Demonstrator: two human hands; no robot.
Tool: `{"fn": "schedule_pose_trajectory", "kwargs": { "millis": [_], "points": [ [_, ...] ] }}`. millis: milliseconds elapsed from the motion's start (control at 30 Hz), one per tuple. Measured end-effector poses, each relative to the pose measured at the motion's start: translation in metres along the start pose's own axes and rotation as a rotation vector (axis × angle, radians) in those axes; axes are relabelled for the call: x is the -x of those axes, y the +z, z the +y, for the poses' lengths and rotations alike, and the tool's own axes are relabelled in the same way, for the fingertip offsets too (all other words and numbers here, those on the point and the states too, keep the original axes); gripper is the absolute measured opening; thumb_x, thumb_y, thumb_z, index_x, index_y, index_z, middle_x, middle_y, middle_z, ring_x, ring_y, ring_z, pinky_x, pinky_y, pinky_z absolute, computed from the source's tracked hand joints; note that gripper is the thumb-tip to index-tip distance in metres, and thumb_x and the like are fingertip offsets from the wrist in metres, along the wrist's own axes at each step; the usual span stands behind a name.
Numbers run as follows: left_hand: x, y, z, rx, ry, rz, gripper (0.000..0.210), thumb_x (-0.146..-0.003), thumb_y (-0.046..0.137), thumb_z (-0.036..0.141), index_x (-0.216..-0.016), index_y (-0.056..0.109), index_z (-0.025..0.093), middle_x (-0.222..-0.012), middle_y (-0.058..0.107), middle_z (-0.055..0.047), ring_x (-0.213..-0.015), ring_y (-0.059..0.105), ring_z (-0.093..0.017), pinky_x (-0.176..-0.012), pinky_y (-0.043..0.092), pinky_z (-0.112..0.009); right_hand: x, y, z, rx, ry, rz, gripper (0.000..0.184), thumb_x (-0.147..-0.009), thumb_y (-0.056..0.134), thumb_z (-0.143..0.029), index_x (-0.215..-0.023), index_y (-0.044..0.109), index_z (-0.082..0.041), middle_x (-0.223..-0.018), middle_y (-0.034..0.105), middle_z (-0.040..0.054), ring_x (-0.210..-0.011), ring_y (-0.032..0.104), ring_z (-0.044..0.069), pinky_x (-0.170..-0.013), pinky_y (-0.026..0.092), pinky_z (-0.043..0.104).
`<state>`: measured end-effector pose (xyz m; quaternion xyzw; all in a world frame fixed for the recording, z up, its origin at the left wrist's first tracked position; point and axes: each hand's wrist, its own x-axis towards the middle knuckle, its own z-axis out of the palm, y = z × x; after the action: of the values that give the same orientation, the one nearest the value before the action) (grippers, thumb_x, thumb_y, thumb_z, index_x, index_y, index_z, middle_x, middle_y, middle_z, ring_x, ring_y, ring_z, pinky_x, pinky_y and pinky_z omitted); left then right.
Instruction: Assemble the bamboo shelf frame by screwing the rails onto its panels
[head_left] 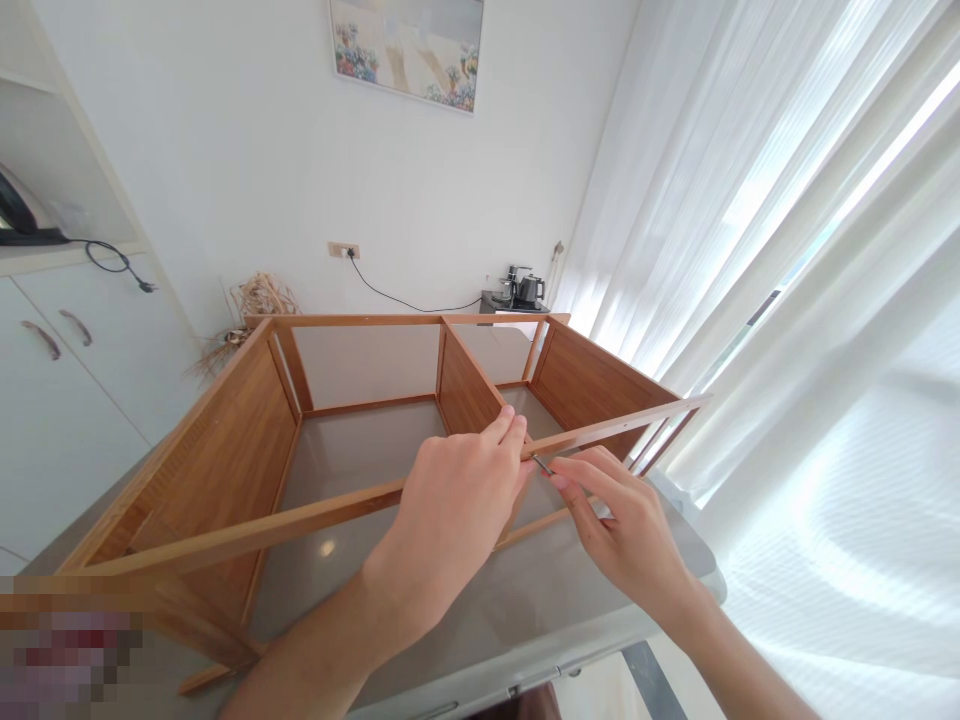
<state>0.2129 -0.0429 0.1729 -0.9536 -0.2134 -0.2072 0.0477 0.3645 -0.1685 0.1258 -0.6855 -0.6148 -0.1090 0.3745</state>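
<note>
While the left hand (465,490) curls around the front bar (300,518) where the middle board (469,375) meets it, fingers close together, the right hand (626,515) pinches a thin metal stick (543,466) with thumb and finger. From those fingertips, the stick slants up and left to the bar, just beside the left hand. The right hand is nearer. The wood frame (232,470) stands on the table (345,460), this joint toward the table's front edge.

A home: curtains (667,200), framed painting (409,55)
</note>
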Motion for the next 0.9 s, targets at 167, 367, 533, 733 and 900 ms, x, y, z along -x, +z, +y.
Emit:
{"fn": "schedule_pose_trajectory", "kwargs": {
  "millis": [167, 367, 533, 733, 900],
  "points": [
    [0.000, 0.001, 0.000, -0.016, 0.003, 0.003, 0.042, -0.100, 0.044, 0.035, -0.139, 0.051, 0.022, -0.144, 0.053, -0.008, -0.091, 0.073, -0.022, -0.059, 0.053, -0.029, 0.001, 0.001, -0.001, -0.008, 0.014, 0.007, 0.019, -0.099, 0.048, -0.024, -0.107, 0.065, -0.025, -0.091, 0.062, 0.0051, -0.082, 0.059, 0.018, -0.066, 0.052, 0.030],
    [0.001, 0.001, -0.001, -0.022, 0.019, 0.022, 0.040, -0.100, 0.044, 0.035, -0.137, 0.053, 0.023, -0.144, 0.054, -0.007, -0.090, 0.073, -0.021, -0.058, 0.052, -0.029, -0.007, -0.009, 0.003, 0.133, -0.182, 0.002, 0.021, -0.097, 0.048, -0.013, -0.106, 0.064, -0.024, -0.092, 0.061, 0.0053, -0.084, 0.055, 0.018, -0.073, 0.046, 0.033],
    [0.001, 0.001, -0.002, -0.026, 0.026, 0.016, 0.040, -0.100, 0.044, 0.035, -0.137, 0.053, 0.022, -0.143, 0.054, -0.007, -0.087, 0.073, -0.021, -0.056, 0.051, -0.029, -0.017, -0.022, 0.003, 0.235, -0.298, -0.046, 0.027, -0.094, 0.051, -0.007, -0.110, 0.064, -0.025, -0.098, 0.062, 0.0055, -0.087, 0.053, 0.018, -0.077, 0.043, 0.034],
    [0.000, 0.001, -0.002, -0.037, 0.031, 0.002, 0.041, -0.100, 0.043, 0.036, -0.138, 0.051, 0.022, -0.145, 0.053, -0.009, -0.082, 0.073, -0.020, -0.053, 0.048, -0.027, -0.021, -0.028, 0.004, 0.250, -0.316, -0.097, 0.027, -0.094, 0.053, -0.008, -0.109, 0.064, -0.026, -0.100, 0.064, 0.0057, -0.093, 0.056, 0.020, -0.079, 0.044, 0.036],
    [0.000, 0.003, 0.000, -0.051, 0.018, -0.007, 0.042, -0.101, 0.040, 0.037, -0.139, 0.051, 0.020, -0.144, 0.053, -0.012, -0.085, 0.073, -0.021, -0.054, 0.049, -0.028, -0.017, -0.019, 0.006, 0.115, -0.227, -0.113, 0.019, -0.097, 0.050, -0.014, -0.104, 0.065, -0.023, -0.093, 0.065, 0.0054, -0.087, 0.056, 0.018, -0.077, 0.049, 0.035]
  ]
}}
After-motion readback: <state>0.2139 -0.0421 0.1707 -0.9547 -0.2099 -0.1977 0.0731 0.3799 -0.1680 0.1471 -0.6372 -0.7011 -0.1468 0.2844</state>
